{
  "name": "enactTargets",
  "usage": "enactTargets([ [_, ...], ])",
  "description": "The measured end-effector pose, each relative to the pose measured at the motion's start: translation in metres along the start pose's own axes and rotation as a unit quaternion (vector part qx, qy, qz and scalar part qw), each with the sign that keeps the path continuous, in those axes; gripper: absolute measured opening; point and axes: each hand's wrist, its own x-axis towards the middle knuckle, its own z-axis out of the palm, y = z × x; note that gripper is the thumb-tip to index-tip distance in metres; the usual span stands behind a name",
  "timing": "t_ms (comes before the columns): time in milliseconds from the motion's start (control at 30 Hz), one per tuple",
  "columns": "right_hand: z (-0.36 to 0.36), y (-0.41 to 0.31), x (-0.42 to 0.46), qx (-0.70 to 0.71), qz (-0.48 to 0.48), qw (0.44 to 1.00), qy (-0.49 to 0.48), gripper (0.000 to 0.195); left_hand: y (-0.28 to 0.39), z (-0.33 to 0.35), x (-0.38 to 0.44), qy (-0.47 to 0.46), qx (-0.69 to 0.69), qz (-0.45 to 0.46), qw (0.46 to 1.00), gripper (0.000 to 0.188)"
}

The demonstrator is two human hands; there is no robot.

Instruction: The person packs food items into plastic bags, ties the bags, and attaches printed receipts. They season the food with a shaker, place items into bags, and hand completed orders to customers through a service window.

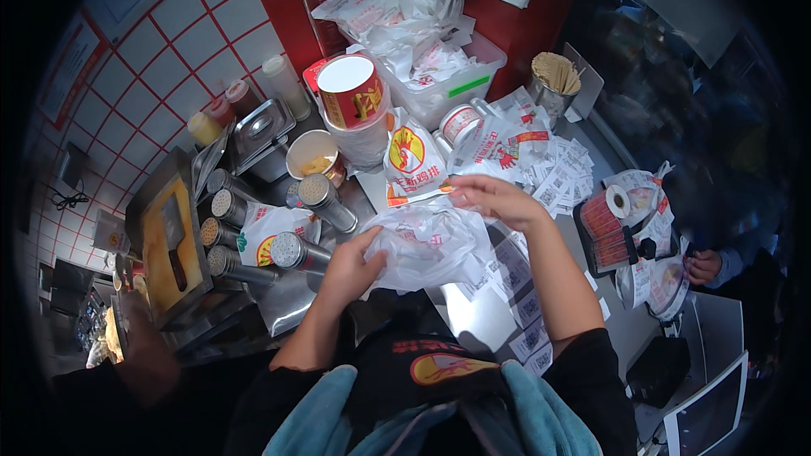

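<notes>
A white translucent plastic bag with red print lies crumpled in front of me. My left hand grips its left edge between thumb and fingers. Over the bag's upper right side is my right hand, fingers pointing left; whether it pinches the plastic is unclear. Its fingertips come close to the lower right corner of a printed paper food bag, which carries a yellow rooster emblem. Left of the plastic bag, metal shakers with perforated lids lean around another printed paper bag.
A paper tub holds some food. Behind are stacked containers and a plastic bin of bags. Skewers stand at back right, above printed receipts. A cleaver lies on the left board. Another person's hand is at right, by bagged items.
</notes>
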Motion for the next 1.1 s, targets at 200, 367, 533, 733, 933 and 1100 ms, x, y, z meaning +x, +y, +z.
enactTargets([
  [200, 0.003, -0.016, 0.181, -0.424, -0.041, 0.858, 0.287, 0.080, 0.003, -0.026, -0.002, -0.122, 0.134, 0.033, 0.983, 0.069],
  [367, -0.001, -0.012, 0.214, -0.417, 0.032, 0.871, 0.259, 0.074, -0.006, -0.038, 0.013, -0.188, 0.159, 0.019, 0.969, 0.071],
  [533, 0.007, 0.003, 0.211, -0.500, -0.059, 0.825, 0.257, 0.040, -0.011, -0.038, 0.029, -0.164, 0.172, 0.074, 0.969, 0.068],
  [733, 0.002, 0.007, 0.138, -0.104, -0.187, 0.960, 0.179, 0.030, 0.005, -0.036, 0.043, -0.237, 0.230, 0.050, 0.943, 0.063],
  [933, 0.021, -0.057, -0.008, 0.158, -0.337, 0.901, 0.222, 0.032, 0.019, 0.009, 0.059, -0.349, 0.236, 0.131, 0.898, 0.068],
  [1100, 0.053, -0.044, -0.097, 0.237, -0.408, 0.845, 0.251, 0.021, 0.034, 0.069, 0.070, -0.379, 0.118, 0.162, 0.903, 0.063],
])
